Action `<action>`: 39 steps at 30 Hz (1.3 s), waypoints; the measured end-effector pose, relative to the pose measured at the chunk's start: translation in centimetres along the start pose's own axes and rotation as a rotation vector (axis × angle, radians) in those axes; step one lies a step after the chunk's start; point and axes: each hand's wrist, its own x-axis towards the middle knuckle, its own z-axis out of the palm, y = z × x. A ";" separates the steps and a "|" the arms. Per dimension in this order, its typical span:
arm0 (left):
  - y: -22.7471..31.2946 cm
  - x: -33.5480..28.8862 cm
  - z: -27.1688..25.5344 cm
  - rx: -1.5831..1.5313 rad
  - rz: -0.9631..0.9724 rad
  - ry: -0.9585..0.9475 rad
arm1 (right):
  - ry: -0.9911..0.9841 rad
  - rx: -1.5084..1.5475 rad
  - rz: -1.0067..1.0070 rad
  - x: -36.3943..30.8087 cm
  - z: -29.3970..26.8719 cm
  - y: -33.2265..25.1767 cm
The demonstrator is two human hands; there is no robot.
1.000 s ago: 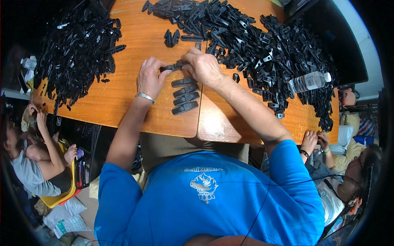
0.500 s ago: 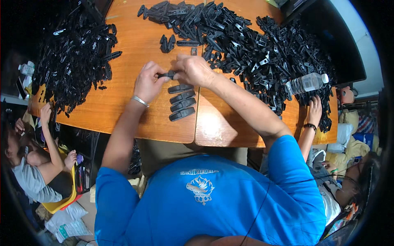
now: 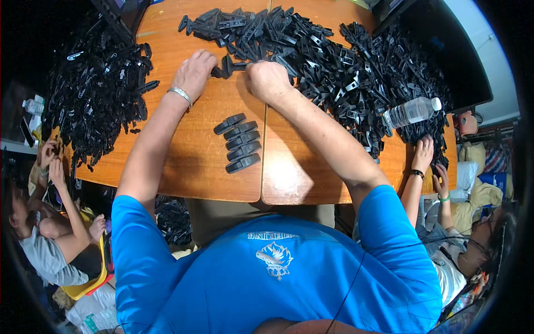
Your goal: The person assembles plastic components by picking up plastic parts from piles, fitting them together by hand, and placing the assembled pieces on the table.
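Observation:
Several oval black plastic pieces (image 3: 242, 140) lie in a short column on the wooden table (image 3: 183, 145) before me. Beyond them, my left hand (image 3: 194, 73) curls its fingertips onto a black plastic part (image 3: 217, 72). Beside that, another black part (image 3: 227, 65) stands between my two hands. My right hand (image 3: 270, 81) has its fingers closed at the end of a slim black part (image 3: 239, 66), at the edge of the large pile. The fingertips of my right hand are partly hidden behind its knuckles.
A large heap of black plastic parts (image 3: 334, 72) spreads across the back and right. Another heap (image 3: 105, 94) covers the left. A clear bottle (image 3: 413, 112) lies on the right heap. Co-workers' hands (image 3: 424, 153) reach in at the right, others (image 3: 53, 161) at the left.
Both hands have moved away from me, toward the loose parts by the large pile. The piece they held together now lies at the far end of the column, slightly askew.

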 end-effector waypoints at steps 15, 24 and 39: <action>7.3 -6.6 -1.4 -0.292 -0.327 0.037 | -0.116 0.134 -0.218 -5.3 -1.5 -2.7; 7.1 -8.7 -2.5 -0.318 -0.430 0.088 | -0.049 0.208 -0.230 -5.1 -1.6 -2.1; 6.3 -8.3 -0.6 -0.482 -0.451 0.106 | 0.112 0.485 -0.344 -1.0 2.1 -2.6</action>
